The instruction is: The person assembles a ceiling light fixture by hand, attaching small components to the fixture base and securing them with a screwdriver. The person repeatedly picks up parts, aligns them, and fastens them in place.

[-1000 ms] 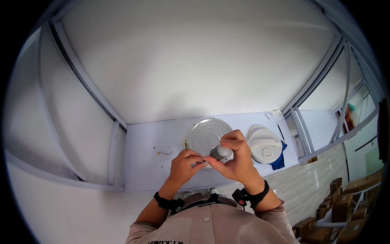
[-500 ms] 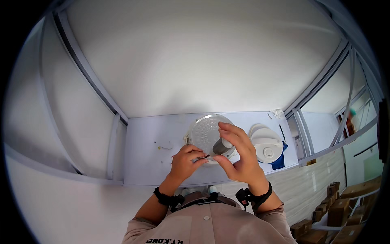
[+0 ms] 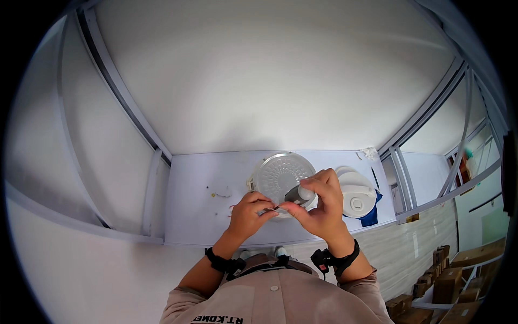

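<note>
A white table (image 3: 194,216) stands against a plain white wall (image 3: 270,81), with window frames (image 3: 431,135) off to the right side. On the table lies a round clear lid (image 3: 278,175) with a ring pattern on it, and everything else is easy to find from this lid. Just to the right of the lid sits a white pot (image 3: 356,193), round and smooth, with a button on its front. A bit of blue cloth (image 3: 371,217) peeks out from under the pot on the side near the person. To the left of the lid, a few tiny bits (image 3: 218,193) lie on the bare table, too small to tell what they are. Both hands are up in front of the lid, on the side near the person, and they meet in the middle. The right hand (image 3: 321,208) has its fingers curled around a small grey part (image 3: 295,194) with a white round end, and it holds this part tight between thumb and fingers. The left hand (image 3: 251,213) is also curled, and its fingertips pinch a thin little piece (image 3: 270,209) that touches the grey part. The grey part sits just over the near edge of the lid. Each wrist wears a dark band. Brown boxes (image 3: 448,281) are stacked far off to the right of the lid, low down past the window.
</note>
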